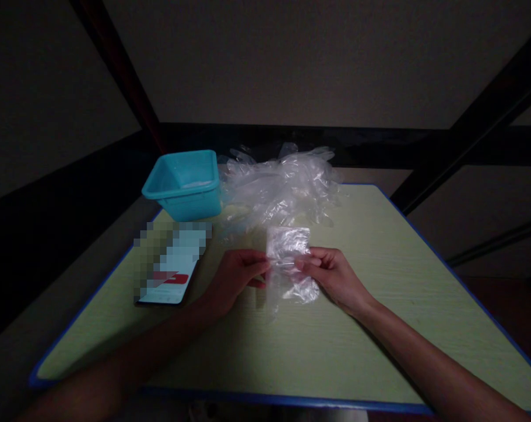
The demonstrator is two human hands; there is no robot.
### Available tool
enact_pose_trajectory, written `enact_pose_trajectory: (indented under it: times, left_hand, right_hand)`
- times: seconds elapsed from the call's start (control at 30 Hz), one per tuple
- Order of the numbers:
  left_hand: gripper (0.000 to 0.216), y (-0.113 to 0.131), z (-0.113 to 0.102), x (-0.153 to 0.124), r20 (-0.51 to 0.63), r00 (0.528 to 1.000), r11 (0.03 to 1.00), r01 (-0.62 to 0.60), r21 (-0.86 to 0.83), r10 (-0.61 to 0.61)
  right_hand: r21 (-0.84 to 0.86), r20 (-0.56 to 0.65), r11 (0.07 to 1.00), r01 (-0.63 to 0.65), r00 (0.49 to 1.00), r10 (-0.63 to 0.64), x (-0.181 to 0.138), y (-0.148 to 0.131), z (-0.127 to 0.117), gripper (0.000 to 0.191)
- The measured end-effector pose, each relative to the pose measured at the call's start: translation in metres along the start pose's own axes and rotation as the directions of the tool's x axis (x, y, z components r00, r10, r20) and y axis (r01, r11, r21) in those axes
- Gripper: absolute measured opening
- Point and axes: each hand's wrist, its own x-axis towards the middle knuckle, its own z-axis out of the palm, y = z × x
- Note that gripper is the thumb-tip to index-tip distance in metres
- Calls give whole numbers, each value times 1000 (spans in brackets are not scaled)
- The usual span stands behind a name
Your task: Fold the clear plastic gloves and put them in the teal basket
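A small piece of clear crumpled plastic film [289, 264] is held up just above the table between both hands. My left hand [234, 278] pinches its left edge with closed fingers. Its right edge is pinched by my right hand [331, 275], fingers curled together. Behind it lies a loose heap of clear plastic gloves or film [283, 187].
A turquoise plastic tub [184, 184] stands at the far left of the pale green table with blue edging [380, 328]. A phone with a lit screen [171, 269] lies left of my left hand. Dark bars and a wall rise behind the table.
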Motion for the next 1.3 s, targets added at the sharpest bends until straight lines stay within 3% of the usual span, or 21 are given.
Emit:
enact_pose_trajectory:
  times: [0.4,0.63,0.8,0.93,1.13,1.3]
  left_hand:
    - [13,0,-1,0,-9,998,998,-56,-28,56]
    - [10,7,4,-7,-12,979,979,-206,-5,206]
    - [37,6,2,-6,16,996,979,-79,-187,84]
    - [37,5,4,-5,51,998,980,32,-198,-22]
    - [32,5,9,-7,6,1000,997,16,-70,-15]
    - [26,3,8,-6,-78,996,999,-38,-15,37]
  right_hand:
    - [42,101,999,15,995,-19,1,1,-4,12]
    - [40,19,999,11,1000,-12,-1,-3,-3,14]
    - [-54,-18,992,118,993,-119,0,0,-7,19]
    - [-201,-35,954,224,971,-236,-2,0,-8,25]
    - [-228,15,925,303,951,-308,-5,-2,-4,26]
    - [-114,-13,967,228,973,-230,-3,1,-4,19]
